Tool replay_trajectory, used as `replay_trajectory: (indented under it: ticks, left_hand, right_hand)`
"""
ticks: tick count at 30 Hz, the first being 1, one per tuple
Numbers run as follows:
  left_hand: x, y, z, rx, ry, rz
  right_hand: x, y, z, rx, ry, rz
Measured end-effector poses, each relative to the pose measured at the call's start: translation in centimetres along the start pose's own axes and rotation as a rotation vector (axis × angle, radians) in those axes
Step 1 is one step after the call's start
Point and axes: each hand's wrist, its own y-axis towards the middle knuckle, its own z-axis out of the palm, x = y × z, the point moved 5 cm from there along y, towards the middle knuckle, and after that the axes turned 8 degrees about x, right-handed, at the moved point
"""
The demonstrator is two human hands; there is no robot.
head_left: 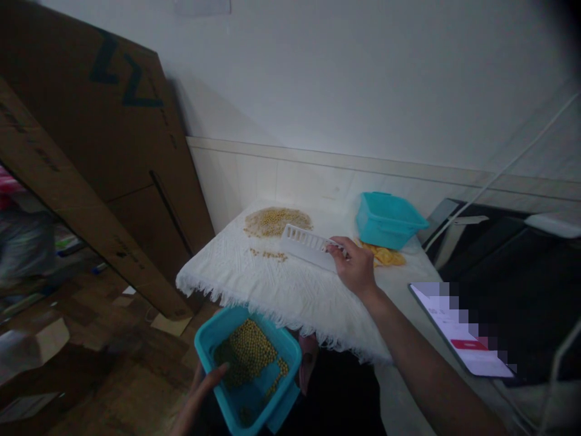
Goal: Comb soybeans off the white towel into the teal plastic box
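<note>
My left hand (pixel 200 387) grips a teal plastic tub (pixel 267 399) partly filled with yellow beans (pixel 247 351), held below the near edge of a white fringed cloth (pixel 281 290). My right hand (pixel 356 266) is closed on one end of a white slotted plastic scraper (pixel 304 242) that rests on the cloth. A pile of yellow beans (pixel 276 221) lies at the far side of the cloth, and a few loose beans (pixel 270 254) sit just in front of the scraper.
A second teal tub (pixel 388 218) stands at the back right, with something yellow (pixel 385 257) beside it. A phone with a lit screen (pixel 463 333) lies to the right. Large cardboard sheets (pixel 91 151) lean on the left over a wooden floor (pixel 91 363).
</note>
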Motion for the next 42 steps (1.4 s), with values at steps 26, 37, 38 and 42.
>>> replay_trajectory:
  ticks: [26, 37, 38, 42]
  left_hand:
    - [0.1, 1.8, -1.6, -0.135, 0.166, 0.07]
    - [-0.1, 1.8, -0.4, -0.106, 0.151, 0.099]
    - [0.0, 1.7, -0.3, -0.106, 0.148, 0.096]
    - [0.2, 1.3, -0.1, -0.109, 0.144, 0.023]
  right_hand:
    - [-1.0, -0.1, -0.4, -0.061, 0.019, -0.141]
    - [-0.8, -0.1, -0.3, -0.031, 0.039, -0.124]
    - [-0.8, -0.2, -0.2, -0.032, 0.034, -0.125]
    - [-0.7, -0.2, 0.0, -0.022, 0.035, -0.143]
